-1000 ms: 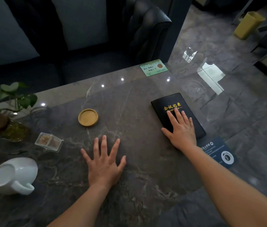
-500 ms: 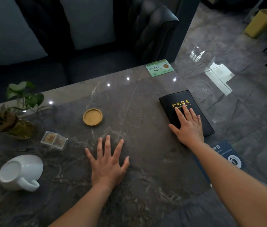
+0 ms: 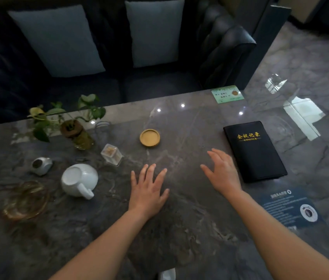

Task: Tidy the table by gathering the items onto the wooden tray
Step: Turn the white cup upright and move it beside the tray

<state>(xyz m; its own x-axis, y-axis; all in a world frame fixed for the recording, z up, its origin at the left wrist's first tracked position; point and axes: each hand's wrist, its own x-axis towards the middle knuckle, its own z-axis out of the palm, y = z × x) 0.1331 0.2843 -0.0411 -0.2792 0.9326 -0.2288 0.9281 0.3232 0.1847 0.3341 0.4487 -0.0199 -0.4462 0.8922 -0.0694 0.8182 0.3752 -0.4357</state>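
My left hand (image 3: 149,190) lies flat and open on the dark marble table (image 3: 179,229). Just left of a black notebook (image 3: 254,151) with gold lettering hovers my right hand (image 3: 223,171), fingers spread, holding nothing. A round wooden coaster (image 3: 149,137) sits beyond my hands. To the left lie a white teapot (image 3: 79,179) tipped on its side, a small white lid (image 3: 40,165), a clear box of toothpicks (image 3: 111,154) and an amber glass dish (image 3: 25,200). No wooden tray is in view.
A potted plant in a glass jar (image 3: 76,132) stands at the table's far left. A green card (image 3: 227,94) and a blue sticker (image 3: 290,208) lie flat on the table. A dark sofa with grey cushions (image 3: 155,31) runs along the far edge.
My right hand has lifted off the notebook and moved left of it. The view has swung left and up, bringing the lid and the glass dish into sight. My left hand stays flat.
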